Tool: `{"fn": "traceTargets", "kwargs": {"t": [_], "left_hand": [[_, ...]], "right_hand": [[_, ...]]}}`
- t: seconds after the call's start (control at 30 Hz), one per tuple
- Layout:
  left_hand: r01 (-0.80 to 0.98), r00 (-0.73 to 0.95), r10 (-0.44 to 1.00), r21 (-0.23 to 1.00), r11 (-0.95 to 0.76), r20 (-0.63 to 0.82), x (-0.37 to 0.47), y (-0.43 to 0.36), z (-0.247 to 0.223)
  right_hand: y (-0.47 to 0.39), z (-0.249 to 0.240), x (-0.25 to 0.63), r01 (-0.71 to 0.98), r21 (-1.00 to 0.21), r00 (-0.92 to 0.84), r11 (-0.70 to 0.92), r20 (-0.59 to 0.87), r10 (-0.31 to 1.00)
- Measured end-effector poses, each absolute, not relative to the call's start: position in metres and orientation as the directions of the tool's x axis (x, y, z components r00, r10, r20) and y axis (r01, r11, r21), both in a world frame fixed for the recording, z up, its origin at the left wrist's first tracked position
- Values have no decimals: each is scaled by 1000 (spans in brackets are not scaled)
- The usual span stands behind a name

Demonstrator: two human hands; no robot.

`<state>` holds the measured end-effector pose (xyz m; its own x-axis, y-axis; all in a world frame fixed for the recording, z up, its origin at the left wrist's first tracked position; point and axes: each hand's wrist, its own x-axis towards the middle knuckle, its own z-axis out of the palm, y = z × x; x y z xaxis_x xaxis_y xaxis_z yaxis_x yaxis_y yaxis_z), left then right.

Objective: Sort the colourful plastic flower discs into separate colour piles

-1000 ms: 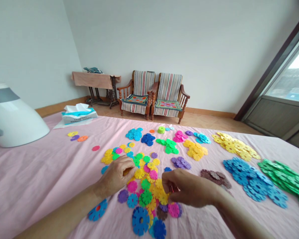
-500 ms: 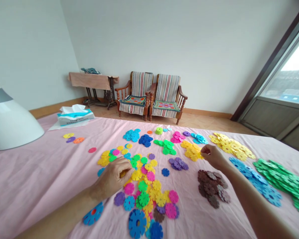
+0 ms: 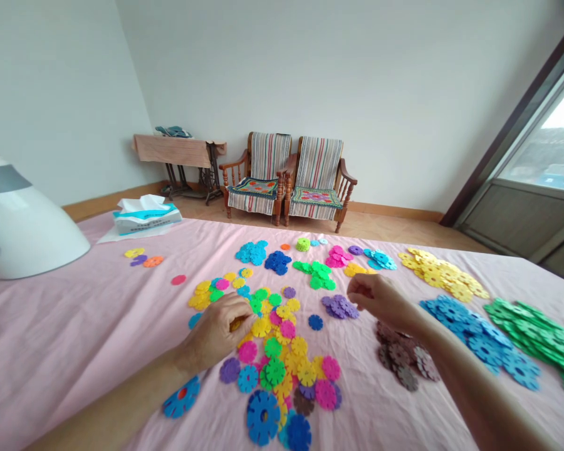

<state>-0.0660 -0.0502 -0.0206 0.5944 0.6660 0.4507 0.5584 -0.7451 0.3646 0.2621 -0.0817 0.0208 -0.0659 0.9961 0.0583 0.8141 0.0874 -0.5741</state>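
Note:
My left hand (image 3: pixel 220 327) is closed over the left edge of a mixed heap of flower-shaped plastic discs (image 3: pixel 295 354). A bit of yellow disc (image 3: pixel 236 323) shows inside its curled fingers. My right hand (image 3: pixel 369 294) hangs with fingers bent together, just right of the purple disc pile (image 3: pixel 339 307) and in front of the yellow pile (image 3: pixel 357 269), which it partly covers. Whether anything sits between its fingertips is hidden. A single dark blue disc (image 3: pixel 315 322) lies between the heap and the purple pile.
Sorted piles stand around: green (image 3: pixel 318 274), dark blue (image 3: pixel 277 262), light blue (image 3: pixel 251 253), pink (image 3: pixel 338 256), brown (image 3: pixel 398 354), larger yellow (image 3: pixel 442 274), larger blue (image 3: pixel 479 338) and larger green (image 3: pixel 536 341). A tissue pack (image 3: pixel 148 217) and a white appliance (image 3: pixel 32 225) occupy the left side.
My right hand has moved left from the small yellow pile toward the purple pile. The left hand stays at the mixed heap, still closed. The view has shifted slightly.

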Motion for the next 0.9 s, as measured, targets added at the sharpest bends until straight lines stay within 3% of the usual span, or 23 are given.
{"fn": "traceTargets", "kwargs": {"t": [0.1,0.23,0.4,0.9], "left_hand": [[553,597,662,365,-749,453,-66,-51,-20],[552,599,661,365,-750,451,-67,-50,-21],[566,595,670,361,-741,444,-67,-50,-22],[569,592,675,364,-737,442,-67,-49,-23]], "right_hand": [[-102,40,222,794,-566,-284,220,-26,958],[-120,41,185,795,-524,-398,305,-72,915],[-121,18,166,839,-462,-352,288,-57,934],[-114,4,165,806,-550,-294,218,-52,954]]}}
